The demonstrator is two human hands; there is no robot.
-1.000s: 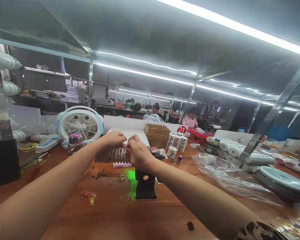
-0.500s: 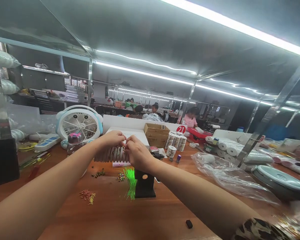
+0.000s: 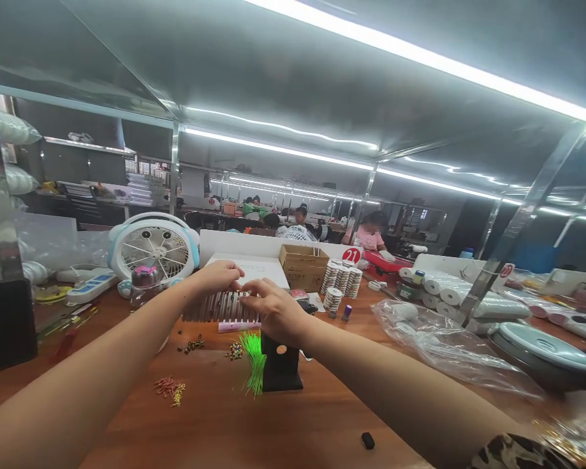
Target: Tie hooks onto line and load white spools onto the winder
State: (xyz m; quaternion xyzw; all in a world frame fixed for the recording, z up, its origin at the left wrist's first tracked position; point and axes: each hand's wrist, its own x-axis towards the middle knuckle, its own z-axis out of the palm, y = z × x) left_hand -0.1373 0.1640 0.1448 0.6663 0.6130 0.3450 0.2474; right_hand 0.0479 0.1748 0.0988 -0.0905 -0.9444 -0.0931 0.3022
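Observation:
A row of thin white discs [image 3: 219, 309], packed side by side, is mounted level beside a black stand [image 3: 282, 371] on the brown table. My left hand [image 3: 219, 277] is at the row's upper edge, with its fingers bent and closed together. Whatever lies in its fingertips is too small to make out. At the right end of the row is my right hand [image 3: 276, 311], its thumb and forefinger curled against the discs, slightly parted at the tips. Any thread between the hands cannot be seen. Bright green strands [image 3: 254, 361] hang or lie just left of the stand.
Small piles of red and gold beads [image 3: 170, 389], dark beads [image 3: 193, 344] and mixed beads [image 3: 234, 351] lie on the table. Behind stand a fan [image 3: 155, 251], a cardboard box [image 3: 303, 267] and stacked spools [image 3: 342, 279]. A plastic bag [image 3: 430, 342] lies right. A person [image 3: 368, 238] sits beyond.
My hands have parted slightly at the fingertips. The right hand has shifted a little down and right, and its thumb and forefinger have spread. The view has tilted slightly.

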